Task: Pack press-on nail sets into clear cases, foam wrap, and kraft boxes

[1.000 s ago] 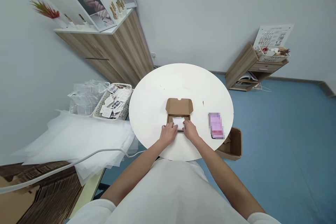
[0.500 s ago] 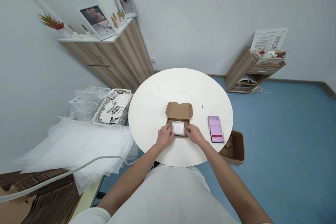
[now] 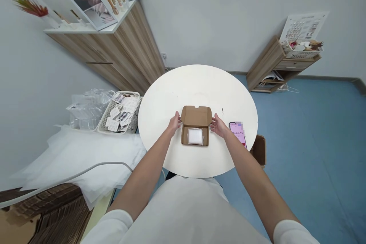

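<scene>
Stacked flat cardboard point(image 3: 58, 213) fills the lower left corner, beside a spread of thin white sheets point(image 3: 82, 152). Behind them sit clear plastic bags point(image 3: 87, 110) and a white perforated basket point(image 3: 134, 121) packed with printed cards point(image 3: 113, 112). To the right, a person in a white top works at a round white bench point(image 3: 160, 97). The left hand point(image 3: 174, 123) is at the left edge of a raised lid point(image 3: 196, 115), its thumb up and fingers loosely spread, gripping nothing; whether the fingertips brush the cardboard cannot be told. At centre, the brown mailer box point(image 3: 184, 136) stands open, a wrapped white packet point(image 3: 195, 136) lying in its tray with bare cardboard around it. Half a second earlier both hands were at the packet; now they have parted to either side of the lid, leaving it untouched, which suggests the placing is finished and attention has shifted to the lid. The right hand point(image 3: 219, 126) mirrors the left at the lid's opposite edge, thumb lifted, fingers extended and holding nothing, contact again unclear. Farther right, a smartphone point(image 3: 237, 129), partly blurred, lies near the right forearm, and an open carton point(image 3: 259, 149) stands below the bench's edge.
</scene>
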### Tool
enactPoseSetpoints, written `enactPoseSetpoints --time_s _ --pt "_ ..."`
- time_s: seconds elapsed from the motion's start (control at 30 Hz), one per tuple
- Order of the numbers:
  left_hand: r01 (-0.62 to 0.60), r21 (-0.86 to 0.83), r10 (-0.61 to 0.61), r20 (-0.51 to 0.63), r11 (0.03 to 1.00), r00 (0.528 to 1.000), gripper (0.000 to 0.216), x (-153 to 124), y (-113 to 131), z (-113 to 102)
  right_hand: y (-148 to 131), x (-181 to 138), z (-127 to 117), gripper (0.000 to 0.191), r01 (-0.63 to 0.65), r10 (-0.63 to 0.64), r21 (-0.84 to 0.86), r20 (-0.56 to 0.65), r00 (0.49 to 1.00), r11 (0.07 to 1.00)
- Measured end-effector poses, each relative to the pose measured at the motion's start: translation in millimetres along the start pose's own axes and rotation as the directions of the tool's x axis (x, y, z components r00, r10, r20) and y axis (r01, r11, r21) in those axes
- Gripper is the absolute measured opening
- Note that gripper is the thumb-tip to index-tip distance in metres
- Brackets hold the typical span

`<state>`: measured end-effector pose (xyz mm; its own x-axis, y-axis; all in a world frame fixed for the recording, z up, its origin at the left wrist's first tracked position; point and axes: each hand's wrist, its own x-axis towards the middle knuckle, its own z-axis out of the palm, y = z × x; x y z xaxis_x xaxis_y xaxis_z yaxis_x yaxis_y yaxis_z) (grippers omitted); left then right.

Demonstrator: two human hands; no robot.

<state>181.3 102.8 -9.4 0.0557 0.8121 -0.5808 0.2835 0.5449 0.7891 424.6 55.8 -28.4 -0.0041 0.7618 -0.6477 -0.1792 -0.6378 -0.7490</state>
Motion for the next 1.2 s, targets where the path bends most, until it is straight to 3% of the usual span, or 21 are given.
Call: enactPoseSetpoints --time_s 0.1,0.2,0.3,0.43,0.5,0.63,0.7,0.8,0.93,1.03,1.2 --pt "-0.004 0.037 0.002 0.061 0.999 0.998 0.065 -2.2 6.4 4.4 -5.5 6.3 9.6 0.055 0.001 -0.001 -0.05 0.0 1.0 0.999" --pt "-0.087 0.046 0.083 0.098 0.995 0.992 0.064 -8.6 11.1 3.4 -8.5 1.2 16.6 0.052 0.095 -0.096 -0.099 -0.014 0.995 0.991" --pt "-0.189 -0.006 0.188 0.103 0.982 0.977 0.058 -18.2 10.2 -2.0 -8.0 -16.0 18.7 0.045 0.199 -0.199 -0.147 0.02 0.98 0.969" --pt "-0.275 -0.037 0.277 0.141 0.961 0.95 0.04 -35.1 0.7 -7.0 -3.4 -44.1 16.5 0.047 0.254 -0.225 -0.261 0.136 0.965 0.931" --pt "-0.32 0.022 0.311 0.182 0.947 0.933 0.048 -43.6 -5.2 -7.3 -0.2 -53.8 15.3 0.048 0.259 -0.218 -0.332 0.157 0.963 0.907" --pt "-0.333 0.218 0.3 0.168 0.918 0.939 0.062 -55.7 -15.4 -7.4 6.7 -60.9 13.6 0.045 0.214 -0.211 -0.485 0.062 0.976 0.848" --pt "-0.337 0.265 0.3 0.172 0.903 0.938 0.059 -59.4 -19.5 -8.2 10.5 -61.5 12.6 0.045 0.243 -0.233 -0.517 0.084 0.969 0.821" --pt "-0.372 0.258 0.319 0.223 0.892 0.921 0.056 -64.3 -25.6 -9.1 17.5 -63.2 10.4 0.056 0.303 -0.282 -0.534 0.124 0.951 0.789" --pt "-0.364 0.243 0.312 0.225 0.899 0.923 0.069 -70.2 -36.1 -8.5 27.9 -66.9 8.2 0.077 0.326 -0.301 -0.557 0.139 0.944 0.764" --pt "-0.372 0.249 0.32 0.227 0.894 0.92 0.071 -71.2 -45.4 -9.6 33.9 -69.2 6.7 0.076 0.386 -0.323 -0.568 0.214 0.922 0.726" --pt "-0.434 0.2 0.368 0.295 0.878 0.882 0.054 -69.8 -62.6 -19.2 42.1 -75.1 -2.2 0.072 0.447 -0.325 -0.579 0.307 0.894 0.682"
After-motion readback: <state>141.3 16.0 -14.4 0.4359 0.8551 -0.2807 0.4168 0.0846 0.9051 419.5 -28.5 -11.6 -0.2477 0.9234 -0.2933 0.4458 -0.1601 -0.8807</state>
